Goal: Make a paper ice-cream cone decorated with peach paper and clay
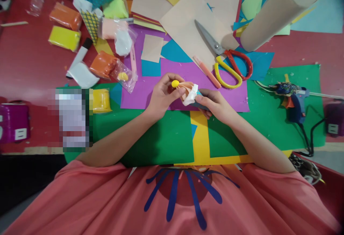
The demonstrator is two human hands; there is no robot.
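A small craft piece [190, 93] is held between both hands over the purple sheet. It has a yellow ball at its left tip, a peach swirled part, a white ruffled band and a dark blue-grey part at its right end. My left hand [163, 95] is closed on the peach part, thumb on top, fingers close to the yellow ball. My right hand [215, 104] wraps round the blue-grey end, its thumb beside the white band. The fingers beneath the piece are partly hidden.
Scissors [217, 47] and an orange-pink pen [206, 72] lie ahead. A glue gun [295, 102] with its cord is at the right, a cardboard tube [279, 13] at the back right. Clay packets [103, 64] and cone shapes [90, 22] stand left, beyond a blurred rectangular object [72, 118].
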